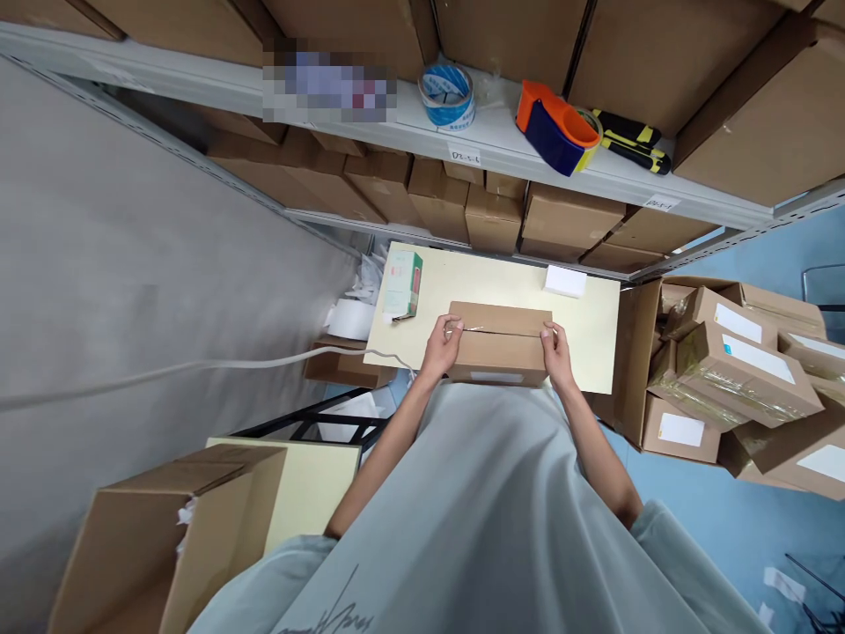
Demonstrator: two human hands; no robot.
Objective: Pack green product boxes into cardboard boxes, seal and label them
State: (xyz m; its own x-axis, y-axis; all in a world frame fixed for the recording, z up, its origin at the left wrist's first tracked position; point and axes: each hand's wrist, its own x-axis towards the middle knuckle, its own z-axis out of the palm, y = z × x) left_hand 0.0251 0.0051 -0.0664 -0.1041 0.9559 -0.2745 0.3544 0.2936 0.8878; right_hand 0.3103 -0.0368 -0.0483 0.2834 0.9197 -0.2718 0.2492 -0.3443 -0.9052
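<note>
A brown cardboard box lies on the pale yellow table right in front of my body. Its two top flaps are folded down, with a narrow dark seam running between them. My left hand grips the left end of the box, thumb and fingers pinched near the seam. At the opposite end, my right hand holds the edge the same way. A white label shows partly on the box's near side. The undersides of both hands' grips are hidden.
On the table are a green-and-white carton and a white box. The shelf above holds blue tape, an orange-and-blue tape dispenser and yellow-black cutters. A large carton of labelled boxes stands right; a cable crosses left.
</note>
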